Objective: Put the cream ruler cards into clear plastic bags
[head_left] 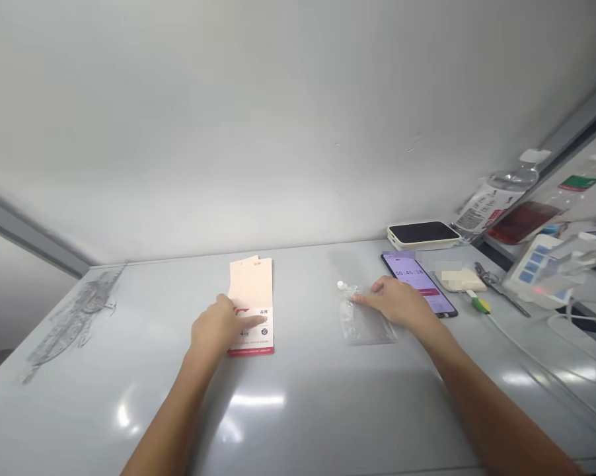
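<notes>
Here we are at the counter (328,410), both hands out in front of us! Our left hand (213,325) sits at about 11 o'clock, its index finger (253,321) stretched out and resting on the lower part of a pale pink and white paper folder (251,307), with the other fingers curled under. No pinch there, just a touch. Over at 1 o'clock, our right hand (398,301) lies low, with its fingers (363,298) extended and laid across a clear plastic pouch (365,322), not visibly gripping it. That pouch lies flat on the counter, a small white cap (340,285) at its upper left corner.

Just beyond our right hand, a phone (419,281) glows purple with digits on screen, partly under the hand's edge. Farther out at 2 o'clock we've got a white power bank (423,235), a labelled plastic bottle (506,185), a small pair of scissors (485,274), and a white box with blue panels (532,264).
</notes>
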`<state>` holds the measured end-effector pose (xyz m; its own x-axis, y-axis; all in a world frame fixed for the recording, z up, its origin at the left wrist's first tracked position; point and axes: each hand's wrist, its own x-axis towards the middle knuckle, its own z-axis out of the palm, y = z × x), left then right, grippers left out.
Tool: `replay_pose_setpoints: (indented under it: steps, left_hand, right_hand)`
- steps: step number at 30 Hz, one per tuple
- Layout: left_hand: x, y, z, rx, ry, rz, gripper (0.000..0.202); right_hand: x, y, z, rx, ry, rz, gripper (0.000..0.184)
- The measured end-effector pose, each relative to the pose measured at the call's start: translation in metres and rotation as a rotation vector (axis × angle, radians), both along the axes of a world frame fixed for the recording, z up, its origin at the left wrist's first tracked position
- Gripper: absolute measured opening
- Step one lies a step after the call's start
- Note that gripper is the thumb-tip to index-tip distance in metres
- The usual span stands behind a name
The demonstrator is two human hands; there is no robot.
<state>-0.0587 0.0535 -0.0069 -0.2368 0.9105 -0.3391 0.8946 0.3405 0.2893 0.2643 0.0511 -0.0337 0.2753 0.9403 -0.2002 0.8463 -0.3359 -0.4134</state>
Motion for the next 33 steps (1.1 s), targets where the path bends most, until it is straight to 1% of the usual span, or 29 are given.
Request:
replay_pose_setpoints:
  steps: [5,8,10,15,17,19,22,24,26,28,31,33]
  left_hand:
    - [-0.01,0.001,0.0,-0.033,-0.052,0.002,0.054]
    - [-0.014,0.002,-0.001,-0.026,-0.095,0.002,0.057]
    - [-0.015,0.002,-0.001,-0.016,-0.106,-0.001,0.059]
    - [-0.013,0.002,0.004,0.103,-0.142,-0.019,0.059]
    - [-0.012,0.003,0.006,0.13,-0.154,-0.01,0.062]
    - [-0.012,0.003,0.007,0.138,-0.125,-0.006,0.065]
    - [-0.014,0.004,0.009,0.122,-0.074,-0.004,0.058]
    - [-0.014,0.004,0.011,0.12,-0.099,0.01,0.053]
    - [-0.013,0.003,0.014,0.149,-0.2,0.031,0.051]
    - [-0.009,0.0,0.02,0.169,-0.381,0.04,0.047]
    - [0.004,-0.007,0.027,0.171,-0.741,0.05,0.044]
    - [0.014,-0.014,0.028,0.175,-0.964,0.052,0.046]
  right_hand:
    - [-0.003,0.0,-0.001,-0.005,0.072,0.007,0.064]
    - [-0.006,-0.001,-0.002,-0.019,0.039,-0.008,0.07]
    - [-0.006,0.0,-0.002,-0.029,0.016,-0.017,0.07]
    - [-0.003,0.0,-0.002,-0.045,-0.001,-0.018,0.061]
    - [-0.001,0.0,-0.002,-0.057,0.011,-0.014,0.058]
    - [0.002,0.0,-0.003,-0.059,0.033,-0.003,0.054]
    - [0.005,0.002,-0.005,-0.043,0.085,0.023,0.048]
    - [0.008,0.003,-0.004,-0.05,0.15,0.045,0.044]
    - [0.008,0.003,0.0,-0.059,0.266,0.075,0.042]
    - [0.006,0.001,0.007,-0.026,0.44,0.107,0.041]
    - [-0.005,-0.004,0.017,0.135,0.704,0.128,0.037]
    - [-0.017,-0.009,0.022,0.278,0.801,0.129,0.034]
